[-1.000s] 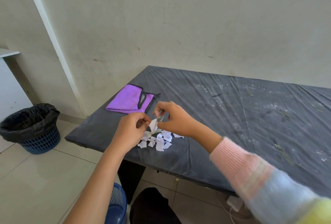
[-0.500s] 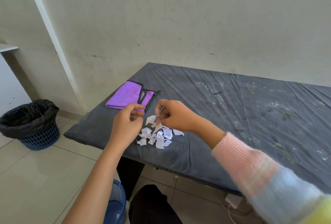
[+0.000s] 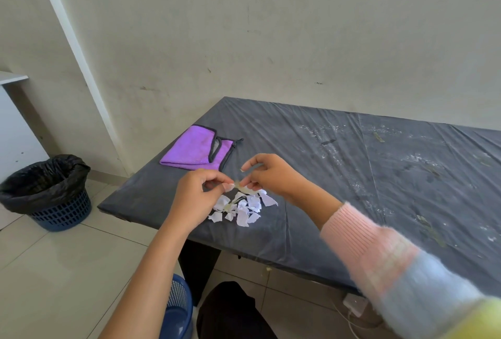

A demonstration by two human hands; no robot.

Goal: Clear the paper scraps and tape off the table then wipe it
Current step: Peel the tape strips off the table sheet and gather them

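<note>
Fingers of the left hand and of the right hand are curled and pinch the two ends of one short strip of yellowish translucent tape, held just above the table at the centre of the frame; the right forefinger sticks up free. Directly below the strip, one loose pile of white torn paper scraps lies near the front edge of the dark grey plastic-covered table. The scraps number about a dozen, but they overlap too much for an exact count. One folded purple microfibre cloth with black edging lies on the table's far left corner, well apart from the pile. A few more tape remnants stick to the table at the right. Two bins stand on the tiled floor: one blue basket lined with a black bag at the left edge and one blue basket at the bottom.
</note>
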